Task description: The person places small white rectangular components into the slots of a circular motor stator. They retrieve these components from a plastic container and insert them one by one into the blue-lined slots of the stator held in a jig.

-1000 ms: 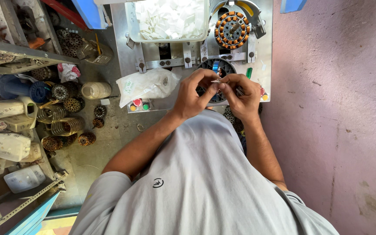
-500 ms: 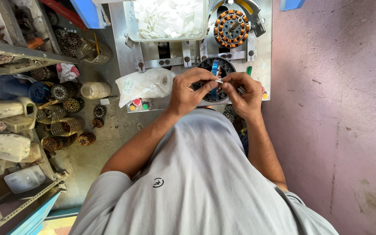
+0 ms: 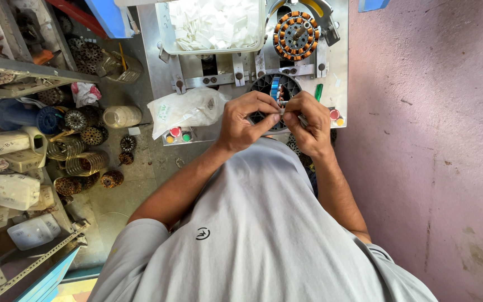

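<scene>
My left hand and my right hand meet over a round black stator core with slots and a blue insert, set in a grey metal bench. Both hands pinch a small white slip between thumb and fingers at the core's near edge. My right hand also holds a thin metal tool. A wound stator with orange copper coils sits on the bench just beyond.
A clear tray of white paper slips stands at the bench's back. A plastic bag lies left of the hands, near coloured buttons. Wound rotors, coils and plastic jugs crowd the left floor. A pink wall is right.
Both hands stay at the core; the fingers have shifted slightly, drawing the white slip closer between the thumbs.
</scene>
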